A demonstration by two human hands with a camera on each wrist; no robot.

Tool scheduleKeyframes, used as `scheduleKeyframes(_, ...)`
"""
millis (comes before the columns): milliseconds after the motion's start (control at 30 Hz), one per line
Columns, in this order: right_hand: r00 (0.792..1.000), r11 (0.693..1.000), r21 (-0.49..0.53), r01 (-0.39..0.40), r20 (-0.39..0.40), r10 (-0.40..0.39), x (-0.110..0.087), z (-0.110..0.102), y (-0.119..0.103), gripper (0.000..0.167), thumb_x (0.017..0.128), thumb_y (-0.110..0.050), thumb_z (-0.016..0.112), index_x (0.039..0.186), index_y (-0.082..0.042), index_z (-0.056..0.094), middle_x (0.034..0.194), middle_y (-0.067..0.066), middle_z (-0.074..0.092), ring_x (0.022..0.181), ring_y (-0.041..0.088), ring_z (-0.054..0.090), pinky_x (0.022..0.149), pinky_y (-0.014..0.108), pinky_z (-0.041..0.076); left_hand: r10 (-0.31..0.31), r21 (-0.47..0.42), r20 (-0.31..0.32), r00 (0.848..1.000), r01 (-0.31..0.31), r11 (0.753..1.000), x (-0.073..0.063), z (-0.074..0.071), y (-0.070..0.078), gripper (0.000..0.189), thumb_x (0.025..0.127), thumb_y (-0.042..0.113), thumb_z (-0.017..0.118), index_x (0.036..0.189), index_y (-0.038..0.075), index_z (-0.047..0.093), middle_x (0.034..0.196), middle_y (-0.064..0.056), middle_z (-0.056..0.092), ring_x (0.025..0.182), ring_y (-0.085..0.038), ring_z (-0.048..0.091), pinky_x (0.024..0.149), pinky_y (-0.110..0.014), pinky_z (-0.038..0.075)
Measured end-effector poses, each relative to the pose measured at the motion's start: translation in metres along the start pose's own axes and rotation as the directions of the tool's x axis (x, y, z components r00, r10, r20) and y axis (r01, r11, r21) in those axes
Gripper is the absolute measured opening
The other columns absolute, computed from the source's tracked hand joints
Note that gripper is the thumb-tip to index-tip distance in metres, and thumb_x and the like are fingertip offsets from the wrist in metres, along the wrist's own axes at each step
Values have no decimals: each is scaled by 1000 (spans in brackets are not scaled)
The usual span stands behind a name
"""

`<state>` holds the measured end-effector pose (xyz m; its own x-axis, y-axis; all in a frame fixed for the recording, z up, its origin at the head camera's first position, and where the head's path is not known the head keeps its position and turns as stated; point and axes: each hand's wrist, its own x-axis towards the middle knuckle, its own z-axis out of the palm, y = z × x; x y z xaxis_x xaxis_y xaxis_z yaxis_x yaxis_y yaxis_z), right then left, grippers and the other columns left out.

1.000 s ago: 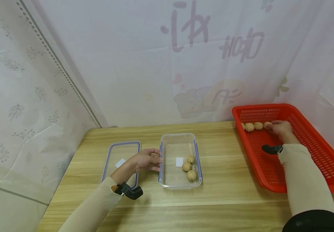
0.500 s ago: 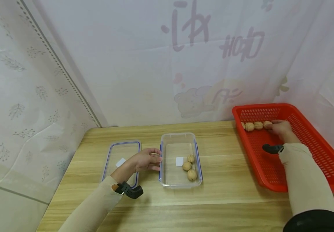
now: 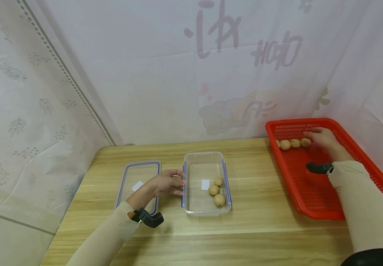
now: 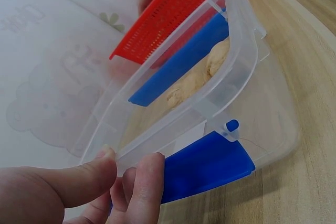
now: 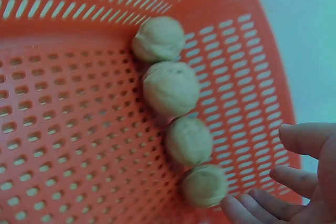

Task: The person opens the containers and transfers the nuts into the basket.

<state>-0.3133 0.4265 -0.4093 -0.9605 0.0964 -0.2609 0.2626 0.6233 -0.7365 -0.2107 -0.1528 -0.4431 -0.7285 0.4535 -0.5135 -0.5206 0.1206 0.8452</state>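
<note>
A clear plastic food box (image 3: pixel 195 207) with blue clips stands on the table, three walnuts (image 3: pixel 219 200) at its right side. My left hand (image 3: pixel 168 184) is at the box's left wall; in the left wrist view its thumb and fingers (image 4: pixel 149 177) pinch the rim beside a blue clip (image 4: pixel 210 166). Over the back of a red basket (image 3: pixel 298 199) is my right hand (image 3: pixel 324 140), holding nothing. Its fingers are spread apart next to a row of several walnuts (image 5: pixel 172 88), with one fingertip close to the nearest walnut (image 5: pixel 205 186).
The box's lid (image 3: pixel 141 171), clear with a blue seal, lies left of the box, partly under my left forearm. White printed cloth (image 3: pixel 158 92) hangs behind the wooden table (image 3: pixel 254 221). The basket's high slotted walls stand around the walnuts at the right.
My right hand has drawn up and slightly right from the end walnut, which stays in the row in full view. The left hand and the box have not moved.
</note>
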Motion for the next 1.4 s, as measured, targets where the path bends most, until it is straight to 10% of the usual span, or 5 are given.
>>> scheduleKeyframes(200, 993, 971, -211, 112, -21, -119, -9, -7, -21, 78, 108, -42, 40, 151, 18, 17, 150, 46, 21, 137, 62, 24, 112, 74, 27, 1, -5, 5, 1000, 0, 1000, 0, 0, 0, 40, 102, -7, 52, 138, -11, 36, 98, -7, 55, 86, -15, 59, 81, -32, 64)
scheduleKeyframes(567, 933, 846, -410, 341, 41, -356, -22, -5, -45, 73, 107, -36, 51, 149, 18, 26, 144, 47, 32, 133, 62, 29, 110, 76, 25, 7, -3, 8, 1000, -6, 1000, 1, 0, -1, 38, 103, -6, 52, 137, -11, 36, 98, -7, 55, 86, -15, 59, 82, -32, 64)
scheduleKeyframes(1400, 859, 750, -425, 507, 184, -477, -61, 41, -104, 73, 102, -28, 65, 152, 11, 30, 152, 39, 26, 139, 58, 24, 111, 76, 25, 8, 0, 1, 1000, -8, 1000, 0, -1, -2, 37, 102, -6, 53, 135, -11, 38, 96, -7, 55, 85, -14, 58, 81, -33, 64)
